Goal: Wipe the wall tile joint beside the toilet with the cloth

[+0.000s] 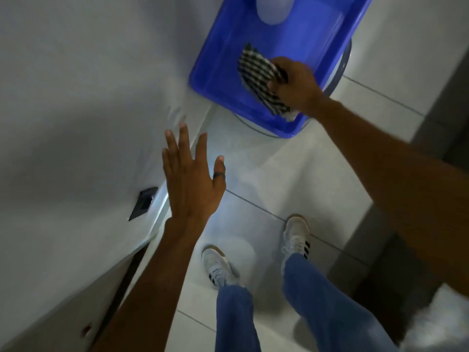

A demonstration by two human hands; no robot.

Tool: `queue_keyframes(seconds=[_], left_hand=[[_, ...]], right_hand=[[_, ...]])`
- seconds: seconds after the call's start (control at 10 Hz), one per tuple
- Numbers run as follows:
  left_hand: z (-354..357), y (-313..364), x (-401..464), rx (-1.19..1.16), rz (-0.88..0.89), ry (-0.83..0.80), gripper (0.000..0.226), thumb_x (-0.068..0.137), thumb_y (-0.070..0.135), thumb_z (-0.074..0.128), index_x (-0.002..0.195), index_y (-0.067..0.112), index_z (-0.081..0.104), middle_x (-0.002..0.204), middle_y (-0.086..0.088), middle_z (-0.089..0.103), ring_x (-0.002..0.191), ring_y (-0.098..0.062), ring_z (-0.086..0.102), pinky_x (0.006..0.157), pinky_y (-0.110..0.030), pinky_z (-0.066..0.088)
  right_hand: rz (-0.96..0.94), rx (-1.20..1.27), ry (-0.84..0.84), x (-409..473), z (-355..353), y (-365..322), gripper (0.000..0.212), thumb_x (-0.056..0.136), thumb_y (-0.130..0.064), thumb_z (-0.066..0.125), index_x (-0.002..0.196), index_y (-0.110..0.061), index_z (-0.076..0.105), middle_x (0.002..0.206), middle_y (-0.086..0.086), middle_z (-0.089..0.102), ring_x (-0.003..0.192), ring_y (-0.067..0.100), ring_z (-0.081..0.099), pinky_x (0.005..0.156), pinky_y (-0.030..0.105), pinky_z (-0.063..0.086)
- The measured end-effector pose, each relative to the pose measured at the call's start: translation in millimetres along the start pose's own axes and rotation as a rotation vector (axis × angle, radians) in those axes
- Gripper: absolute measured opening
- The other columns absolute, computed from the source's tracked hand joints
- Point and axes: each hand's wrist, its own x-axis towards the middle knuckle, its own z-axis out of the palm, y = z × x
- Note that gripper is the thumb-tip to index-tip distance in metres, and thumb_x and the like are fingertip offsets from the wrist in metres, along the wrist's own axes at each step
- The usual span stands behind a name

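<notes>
Two hands: right hand [295, 83] grips cloth [258, 77] over basin [218, 72].

Left hand [191, 184] held out flat and open, palm down, fingers spread and pointing forward, dark ring on the thumb, bare forearm running back toward the lower left. Right hand [295, 83] reaching further forward with the arm nearly straight, fingers curled and closed around a black-and-white checked cloth [261, 78], knuckles up, wrist slightly bent. Both forearms bare. Legs in blue jeans standing apart below, feet in white sneakers with black stripes pointing forward, blurred by motion
</notes>
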Motion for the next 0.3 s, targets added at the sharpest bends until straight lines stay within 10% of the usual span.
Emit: queue_keyframes(seconds=[0.1,0.3], left_hand=[[17.6,10.6,-1.5,-0.016,-0.045,-0.068,0.072,0.107,0.054,0.038,0.166,0.014,0.040,0.179,-0.018,0.012,0.165,-0.042,-0.001,0.134,-0.059,0.012],[-56.5,32.3,-40.8,-0.071,-0.090,0.090,0.073,0.108,0.056,0.041,0.167,0.013,0.038,0.178,-0.019,0.017,0.165,-0.041,0.007,0.134,-0.060,0.015]], right_hand=[[0.195,-0.125,-0.282,35.7,5.5,14.5,0.044,0.091,-0.013,0.071,0.134,-0.014,0.062,0.134,0.016,0.065,0.121,0.034,0.064,0.101,0.040,0.055],[0.024,-0.331,-0.116,-5.5,-20.8,-32.7,0.048,0.094,-0.029,0.056,0.138,-0.009,0.058,0.145,0.018,0.058,0.138,0.034,0.051,0.115,0.035,0.036]])
